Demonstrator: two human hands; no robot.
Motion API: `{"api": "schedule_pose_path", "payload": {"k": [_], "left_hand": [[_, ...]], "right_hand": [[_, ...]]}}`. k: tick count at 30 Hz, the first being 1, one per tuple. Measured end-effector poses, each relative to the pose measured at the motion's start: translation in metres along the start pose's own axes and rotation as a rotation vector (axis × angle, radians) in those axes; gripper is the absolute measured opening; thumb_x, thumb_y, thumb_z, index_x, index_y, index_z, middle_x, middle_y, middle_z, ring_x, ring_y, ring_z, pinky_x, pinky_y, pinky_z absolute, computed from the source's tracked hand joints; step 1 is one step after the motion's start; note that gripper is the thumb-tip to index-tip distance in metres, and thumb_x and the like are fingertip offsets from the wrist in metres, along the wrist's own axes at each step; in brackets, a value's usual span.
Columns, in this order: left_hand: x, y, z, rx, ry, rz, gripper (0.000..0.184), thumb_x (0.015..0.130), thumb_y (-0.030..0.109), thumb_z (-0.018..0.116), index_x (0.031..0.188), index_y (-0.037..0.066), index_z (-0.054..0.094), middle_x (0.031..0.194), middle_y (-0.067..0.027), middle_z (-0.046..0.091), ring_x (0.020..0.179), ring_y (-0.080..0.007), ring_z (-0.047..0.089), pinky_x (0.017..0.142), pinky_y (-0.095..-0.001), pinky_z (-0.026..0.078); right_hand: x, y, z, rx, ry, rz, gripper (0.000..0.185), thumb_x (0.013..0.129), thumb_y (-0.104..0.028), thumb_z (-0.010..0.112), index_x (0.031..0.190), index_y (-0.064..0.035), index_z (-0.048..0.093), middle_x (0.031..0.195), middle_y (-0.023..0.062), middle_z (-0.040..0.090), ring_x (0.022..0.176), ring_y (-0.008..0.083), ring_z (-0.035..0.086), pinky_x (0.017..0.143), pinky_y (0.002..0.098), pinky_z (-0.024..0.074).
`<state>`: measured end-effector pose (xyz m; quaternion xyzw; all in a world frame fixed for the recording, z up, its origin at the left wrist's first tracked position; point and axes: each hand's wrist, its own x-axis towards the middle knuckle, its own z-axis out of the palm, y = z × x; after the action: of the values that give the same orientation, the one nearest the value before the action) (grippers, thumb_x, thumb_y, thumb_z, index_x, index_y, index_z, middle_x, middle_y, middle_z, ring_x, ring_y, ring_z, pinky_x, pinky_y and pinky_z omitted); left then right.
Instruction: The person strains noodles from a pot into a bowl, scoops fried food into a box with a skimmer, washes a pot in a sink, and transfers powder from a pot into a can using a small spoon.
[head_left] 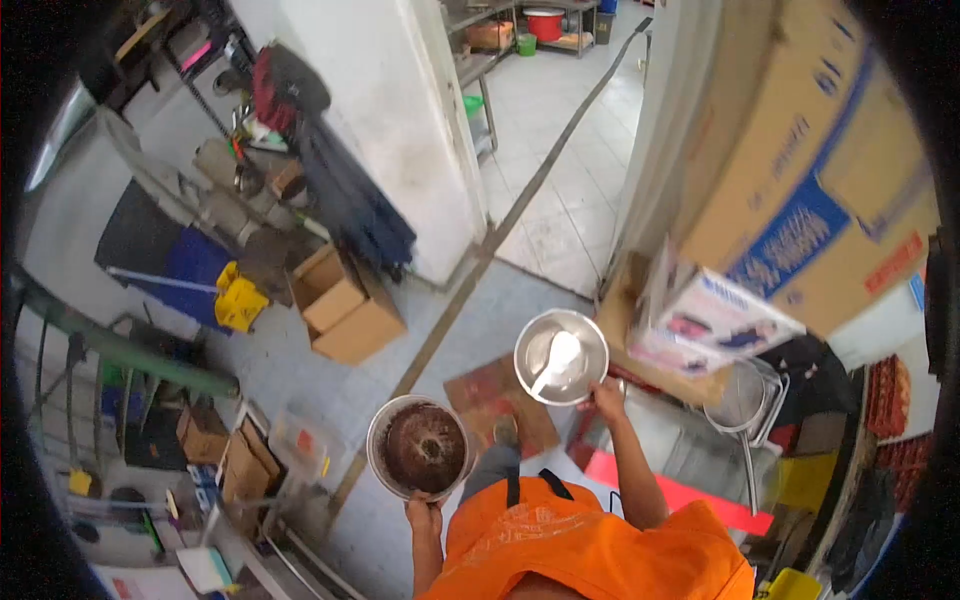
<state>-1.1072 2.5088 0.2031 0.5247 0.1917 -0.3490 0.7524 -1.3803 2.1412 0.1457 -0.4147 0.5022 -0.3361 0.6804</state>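
Note:
My left hand [424,510] grips the near rim of a round metal bowl [374,447]. Inside that bowl lies a dark brown mass [428,446] with a dip in its middle; I cannot tell what it is. Further right and a little ahead, my right hand [606,397] is closed on the rim of a shiny steel bowl [530,366]. A white spoon or scoop [560,357] rests in this second bowl. The two bowls are held apart, in front of my orange apron [600,555]. Fingers beneath both bowls are partly hidden.
An open cardboard box [350,315] stands on the floor ahead left. Flat cardboard [480,395] lies underfoot. A doorway leads onto a tiled floor [545,215]. Large cartons [790,170] are stacked at the right, near a long-handled strainer [738,400]. A green rail [130,350] runs along the left.

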Motion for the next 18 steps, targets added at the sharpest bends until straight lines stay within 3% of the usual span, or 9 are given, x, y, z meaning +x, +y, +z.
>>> {"api": "schedule_pose_path", "payload": {"k": [5,6,8,9,11,13,16,17,18], "left_hand": [[0.126,0.033,0.194,0.124,-0.075,-0.059,0.044,0.078,-0.005,0.045,0.122,0.000,0.042,0.118,-0.0175,0.049,0.100,-0.0354,0.060,0.079,-0.0524,0.062],[0.177,0.026,0.214,0.104,-0.023,-0.141,0.034,0.076,-0.005,0.047,0.110,-0.004,0.043,0.114,-0.0168,0.051,0.096,-0.0340,0.060,0.077,-0.0536,0.061],[0.217,0.039,0.314,0.174,-0.117,-0.087,0.037,0.073,-0.005,0.049,0.110,-0.005,0.044,0.113,-0.0153,0.053,0.094,-0.0337,0.061,0.078,-0.0539,0.060],[0.309,0.015,0.298,0.169,-0.103,-0.204,0.045,0.070,-0.005,0.051,0.116,-0.004,0.047,0.115,-0.0146,0.054,0.098,-0.0337,0.060,0.082,-0.0537,0.058],[0.321,0.024,0.379,0.169,-0.148,-0.201,0.047,0.071,-0.004,0.051,0.118,-0.003,0.048,0.117,-0.0146,0.054,0.100,-0.0339,0.060,0.085,-0.0528,0.057],[0.334,0.017,0.511,0.191,-0.234,-0.102,0.050,0.072,-0.003,0.051,0.122,0.000,0.050,0.121,-0.0149,0.054,0.104,-0.0351,0.059,0.086,-0.0534,0.056],[0.393,0.015,0.658,0.212,-0.149,-0.193,0.060,0.074,-0.005,0.047,0.132,0.008,0.042,0.121,-0.0146,0.053,0.103,-0.0339,0.059,0.077,-0.0546,0.059],[0.416,0.016,0.692,0.206,-0.182,-0.196,0.060,0.074,-0.005,0.046,0.132,0.008,0.041,0.120,-0.0145,0.053,0.102,-0.0333,0.059,0.075,-0.0535,0.060],[0.445,0.011,0.727,0.197,-0.214,-0.204,0.060,0.075,-0.005,0.046,0.133,0.009,0.040,0.119,-0.0143,0.053,0.101,-0.0326,0.060,0.073,-0.0524,0.060]], "right_hand": [[0.140,-0.086,0.035,-0.123,0.180,0.114,0.029,0.087,-0.013,0.054,0.107,0.0088,0.059,0.082,0.0161,0.064,0.060,0.0249,0.067,0.047,0.0358,0.0604],[0.172,-0.098,0.039,-0.086,0.163,0.090,0.030,0.087,-0.013,0.055,0.107,0.0092,0.058,0.081,0.0165,0.064,0.060,0.0251,0.067,0.047,0.0361,0.0601],[0.237,-0.122,0.036,-0.007,0.124,0.036,0.030,0.086,-0.013,0.055,0.106,0.0099,0.057,0.081,0.0173,0.064,0.060,0.0255,0.067,0.046,0.0365,0.0597],[0.274,-0.139,0.037,-0.045,0.171,0.086,0.030,0.087,-0.013,0.055,0.105,0.0097,0.057,0.080,0.0171,0.064,0.058,0.0255,0.067,0.045,0.0368,0.0587],[0.329,-0.164,0.034,-0.046,0.238,0.117,0.028,0.087,-0.014,0.055,0.104,0.0091,0.059,0.079,0.0171,0.065,0.057,0.0256,0.067,0.044,0.0375,0.0573],[0.434,-0.194,0.016,-0.026,0.251,0.120,0.028,0.088,-0.016,0.056,0.104,0.0060,0.063,0.081,0.0164,0.067,0.057,0.0259,0.067,0.044,0.0383,0.0568],[0.595,-0.246,-0.001,-0.147,0.298,0.220,0.030,0.089,-0.018,0.057,0.108,0.0045,0.064,0.083,0.0150,0.067,0.060,0.0253,0.067,0.045,0.0372,0.0579],[0.639,-0.265,-0.014,-0.572,0.229,-0.097,0.032,0.089,-0.017,0.058,0.110,0.0066,0.061,0.081,0.0140,0.065,0.061,0.0248,0.067,0.046,0.0359,0.0589],[0.677,-0.301,-0.009,-0.399,0.209,-0.022,0.031,0.089,-0.016,0.058,0.108,0.0070,0.061,0.081,0.0138,0.065,0.060,0.0246,0.067,0.046,0.0357,0.0590]]}}
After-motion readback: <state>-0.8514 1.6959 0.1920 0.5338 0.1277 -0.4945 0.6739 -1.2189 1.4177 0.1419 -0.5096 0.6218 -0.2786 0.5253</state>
